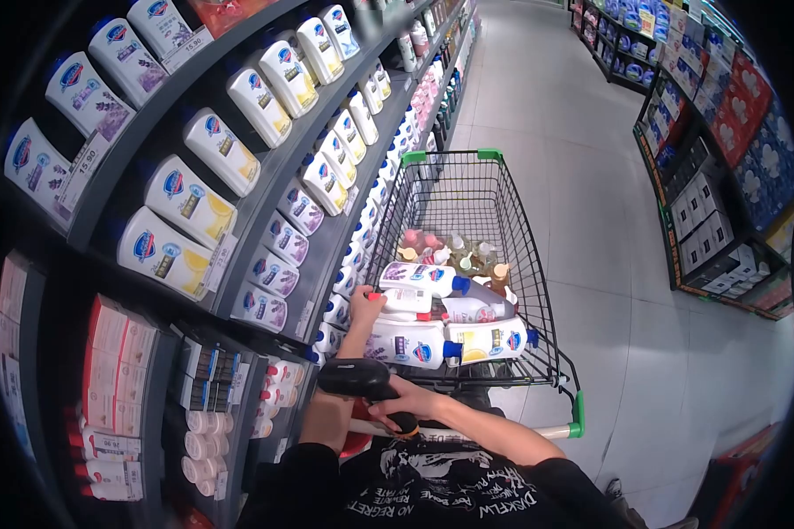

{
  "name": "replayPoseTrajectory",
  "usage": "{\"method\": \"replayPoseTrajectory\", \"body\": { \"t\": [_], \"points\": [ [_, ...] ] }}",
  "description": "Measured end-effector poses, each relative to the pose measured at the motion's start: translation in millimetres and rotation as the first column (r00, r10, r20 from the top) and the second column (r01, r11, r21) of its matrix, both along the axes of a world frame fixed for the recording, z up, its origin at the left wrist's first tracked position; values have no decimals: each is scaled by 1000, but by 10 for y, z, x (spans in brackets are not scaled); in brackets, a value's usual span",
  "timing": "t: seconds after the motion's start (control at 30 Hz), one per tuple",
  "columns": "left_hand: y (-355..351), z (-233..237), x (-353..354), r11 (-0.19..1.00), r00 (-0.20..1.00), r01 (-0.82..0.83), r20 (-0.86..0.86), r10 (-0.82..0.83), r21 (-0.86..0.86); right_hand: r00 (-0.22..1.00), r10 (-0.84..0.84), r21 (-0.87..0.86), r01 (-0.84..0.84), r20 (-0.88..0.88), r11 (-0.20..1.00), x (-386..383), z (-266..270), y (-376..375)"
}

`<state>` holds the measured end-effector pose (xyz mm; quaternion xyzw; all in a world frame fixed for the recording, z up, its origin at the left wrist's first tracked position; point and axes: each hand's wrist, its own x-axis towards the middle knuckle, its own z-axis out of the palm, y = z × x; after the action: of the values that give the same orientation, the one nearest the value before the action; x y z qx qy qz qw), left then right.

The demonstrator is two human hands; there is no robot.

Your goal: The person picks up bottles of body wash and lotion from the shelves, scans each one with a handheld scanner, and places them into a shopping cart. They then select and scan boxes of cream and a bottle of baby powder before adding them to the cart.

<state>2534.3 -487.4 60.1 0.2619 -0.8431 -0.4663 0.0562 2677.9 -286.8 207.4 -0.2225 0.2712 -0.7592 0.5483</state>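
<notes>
Left hand in the cart, right hand around a black handheld device

In the head view, your left hand (366, 304) reaches over the near left side of the wire cart (525, 220). Its fingers are bent in beside a white bottle (405, 301), at a small red part – you cannot tell whether they pinch it. That bottle lies in the cart, between a lavender-label bottle (419, 278) with a blue cap and a larger white bottle (408, 342) nearer you.

Your right hand (408, 398) is closed around the grip of the black handheld device (355, 377), which is held above the near end of the cart. A lemon-label bottle (487, 341) lies at the near right; small pump bottles (467, 256) stand farther in. To your left are tall shelves (260, 181) of white bottles – to your right, across the tiled floor (591, 238), a display rack (710, 203) of boxes and packs.
</notes>
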Motion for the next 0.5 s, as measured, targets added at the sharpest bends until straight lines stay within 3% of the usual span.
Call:
{"method": "replayPoseTrajectory", "body": {
  "t": [0.03,0.1,0.13,0.23,0.37,0.4,0.5],
  "points": [
    [41,201,89,1000,1000,-6,-1,6,2,1000,-12,34,12,7,999,2,-8,9],
    [110,587,276,971,991,130,36,-125,-199,1000,-10,69,9,16,998,8,-4,21],
    [-22,435,312,985,985,168,-30,-169,-43,999,-42,75,40,28,996,7,20,23],
    [-34,818,607,977,982,187,-56,-182,101,998,-58,89,55,33,995,3,1,2],
    [-172,954,1079,978,960,127,-270,-78,168,997,-27,84,21,68,996,-12,20,5],
    [-250,924,1189,975,956,166,-266,-123,145,995,-66,108,57,79,992,5,11,-7],
    [-278,1030,1580,964,952,90,-305,-10,251,989,-106,155,89,106,984,2,112,-7]
  ]
}}
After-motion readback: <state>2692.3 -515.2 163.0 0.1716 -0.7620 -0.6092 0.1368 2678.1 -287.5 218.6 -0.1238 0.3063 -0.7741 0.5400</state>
